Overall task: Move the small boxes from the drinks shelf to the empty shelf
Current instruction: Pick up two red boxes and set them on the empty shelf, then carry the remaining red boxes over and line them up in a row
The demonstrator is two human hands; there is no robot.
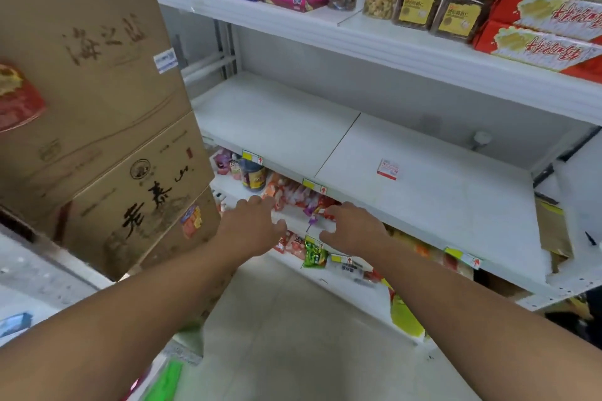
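One small box [388, 169] lies alone on the empty shelf [439, 192], right of its middle seam. Both hands reach forward in front of the shelf edge, over the snack packets [293, 195] on the tier below. The left hand [252, 226] and right hand [351, 229] hold nothing, fingers loosely spread. This looks like the gap between carries: one box delivered, hands free. No drinks shelf shows here, so the next move calls for turning to it and picking up another box.
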